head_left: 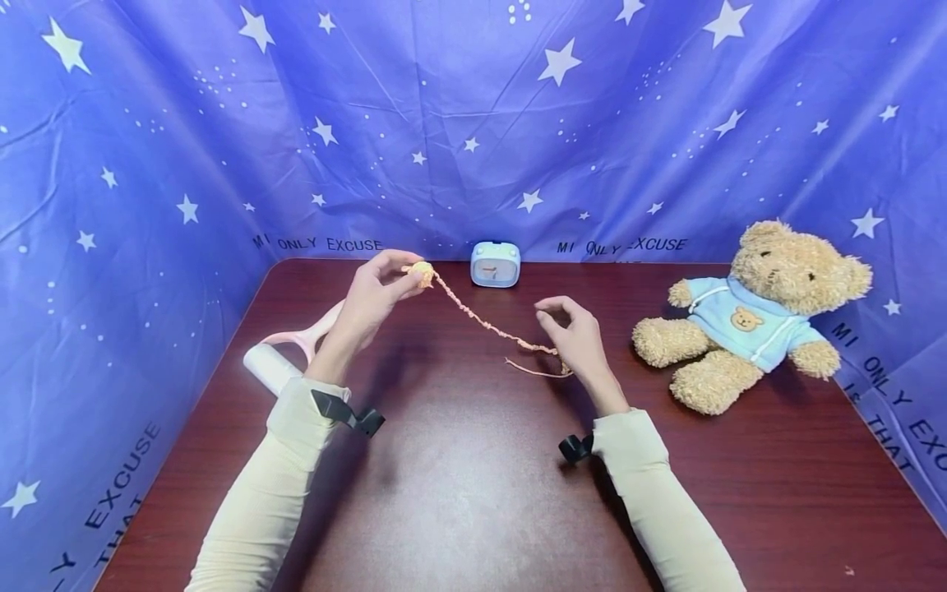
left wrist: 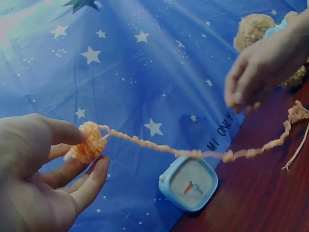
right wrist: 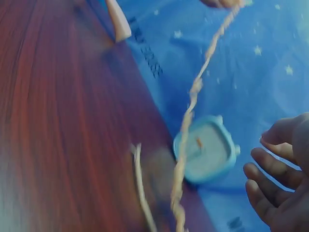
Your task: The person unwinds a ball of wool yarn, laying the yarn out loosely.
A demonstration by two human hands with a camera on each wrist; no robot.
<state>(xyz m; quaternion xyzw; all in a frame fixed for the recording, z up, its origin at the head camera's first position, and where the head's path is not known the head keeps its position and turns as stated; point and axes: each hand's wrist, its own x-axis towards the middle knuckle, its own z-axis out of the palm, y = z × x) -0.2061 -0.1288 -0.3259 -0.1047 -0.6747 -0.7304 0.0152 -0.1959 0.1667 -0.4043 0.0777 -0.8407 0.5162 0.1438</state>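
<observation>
My left hand (head_left: 370, 300) is raised over the back left of the table and pinches a small orange crocheted yarn ball (left wrist: 89, 142) between thumb and fingers. From it a twisted, knotted orange yarn cord (left wrist: 227, 155) sags to the right. Its far part ends in a bunched bit (left wrist: 298, 112) with a thin loose tail (right wrist: 140, 186). My right hand (head_left: 577, 337) hovers near that far part, its fingers loosely bent and nothing between them. In the right wrist view, the fingers (right wrist: 275, 166) stand apart from the cord.
A blue clock (head_left: 495, 265) stands at the table's back edge, behind the cord. On the right sits a teddy bear (head_left: 755, 321) in a blue sweater. A white lint roller (head_left: 272, 368) with a pinkish handle lies beside my left forearm. A starry blue curtain (head_left: 444, 107) surrounds the table.
</observation>
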